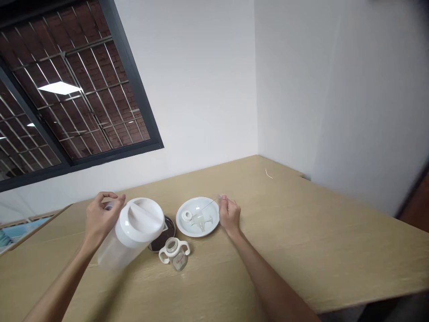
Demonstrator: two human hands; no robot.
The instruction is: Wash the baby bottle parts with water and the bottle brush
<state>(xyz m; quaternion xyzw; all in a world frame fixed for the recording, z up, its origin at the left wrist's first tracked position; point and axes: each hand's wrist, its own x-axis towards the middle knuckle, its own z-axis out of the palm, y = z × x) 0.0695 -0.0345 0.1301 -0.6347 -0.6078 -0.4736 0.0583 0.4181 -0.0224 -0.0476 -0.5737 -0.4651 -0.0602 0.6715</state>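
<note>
My left hand (pixel 101 217) is closed at the side of a white-lidded translucent pitcher (pixel 142 221), apparently on its handle, which is mostly hidden. The pitcher tilts with its lid to the right, and its lower part is blurred. Below the lid's right edge stands a small clear baby bottle (pixel 179 260) with two white handles and an open top. My right hand (pixel 229 212) is closed on a thin clear stick-like thing (pixel 210 204) at the plate's right rim. On the white plate (pixel 187 231) lie a white ring-shaped piece (pixel 187 216) and clear soft-looking pieces (pixel 201 221).
A dark round dish or lid (pixel 167 231) lies partly behind the pitcher. A thin white strip (pixel 268 173) rests on the far right of the wooden table (pixel 301 232). Walls border the back and right, with a barred window (pixel 83 89) at upper left.
</note>
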